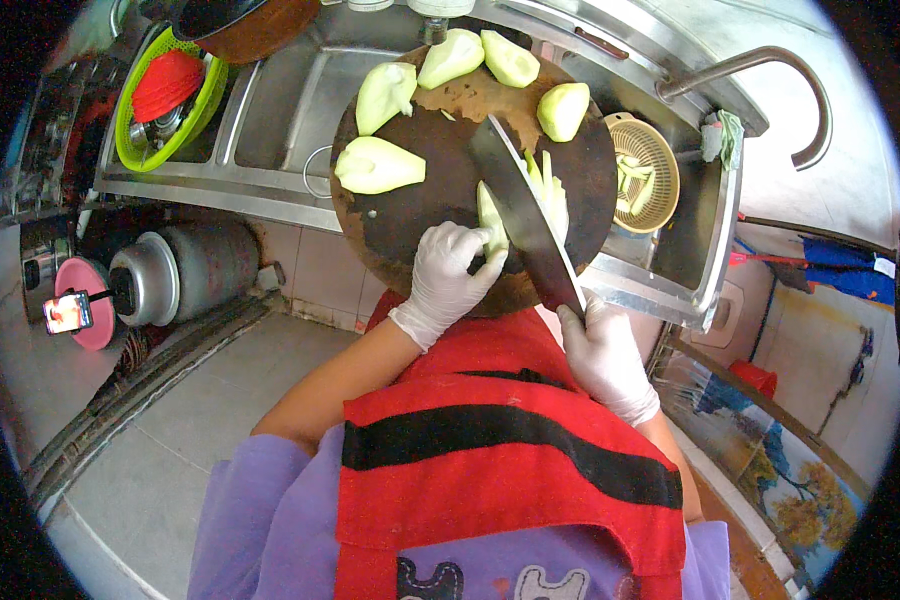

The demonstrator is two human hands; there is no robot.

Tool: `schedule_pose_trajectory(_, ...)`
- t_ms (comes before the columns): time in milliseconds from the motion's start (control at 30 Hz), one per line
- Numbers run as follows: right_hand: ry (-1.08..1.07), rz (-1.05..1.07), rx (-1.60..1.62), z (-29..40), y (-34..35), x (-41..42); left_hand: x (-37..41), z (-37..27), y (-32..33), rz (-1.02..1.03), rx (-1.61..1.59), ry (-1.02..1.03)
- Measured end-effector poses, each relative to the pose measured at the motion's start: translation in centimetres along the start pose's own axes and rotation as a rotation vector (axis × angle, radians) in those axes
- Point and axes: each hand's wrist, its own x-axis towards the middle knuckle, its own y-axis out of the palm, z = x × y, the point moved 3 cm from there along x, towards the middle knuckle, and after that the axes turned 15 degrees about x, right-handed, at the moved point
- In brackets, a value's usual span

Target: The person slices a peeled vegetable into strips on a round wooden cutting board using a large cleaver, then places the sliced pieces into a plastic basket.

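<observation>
My gloved right hand grips the handle end of a wide cleaver, its blade slanting away across a round, dark wooden chopping board. On the blade's left side, my gloved left hand steadies a pale green piece of peeled vegetable with bent fingers. Cut sticks of the vegetable lie against the blade's right side, partly hidden by it. Larger peeled pieces rest around the board's edge, among them a halved one at left and a chunk at far right.
A beige plastic colander with several cut sticks sits in the right sink basin, below a curved faucet. Left of the board are a steel sink and a lime green basket. A red-handled knife lies on the back ledge.
</observation>
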Motion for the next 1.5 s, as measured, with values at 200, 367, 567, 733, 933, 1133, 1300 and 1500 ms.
schedule_pose_trajectory(200,0.034,0.014,-0.128,-1.2,-0.1,-2.4,0.2,-0.1,-0.2,-0.059,-0.027,0.019)
schedule_pose_trajectory(367,0.015,0.036,-0.07,-0.6,0.5,-0.6,0.0,-0.1,0.1,-0.068,-0.037,0.033)
schedule_pose_trajectory(567,0.028,-0.014,-0.121,0.3,2.8,6.3,0.0,-0.1,0.0,-0.033,-0.002,0.052)
schedule_pose_trajectory(733,0.017,-0.078,0.076,-2.6,2.4,6.3,-0.2,0.0,0.0,-0.062,0.017,0.041)
schedule_pose_trajectory(933,0.084,-0.053,0.165,-0.3,0.5,3.0,-0.3,-0.1,-0.4,-0.04,-0.024,0.022)
schedule_pose_trajectory(1133,0.151,0.017,0.105,0.6,0.5,1.6,-0.3,-0.1,0.1,-0.088,-0.029,0.04)
schedule_pose_trajectory(1300,0.108,0.035,-0.054,1.2,0.2,0.3,-0.3,-0.1,0.0,-0.075,-0.035,0.048)
schedule_pose_trajectory(1500,0.1,0.03,-0.147,-0.1,0.3,-2.0,-0.1,0.0,0.1,-0.048,-0.04,0.046)
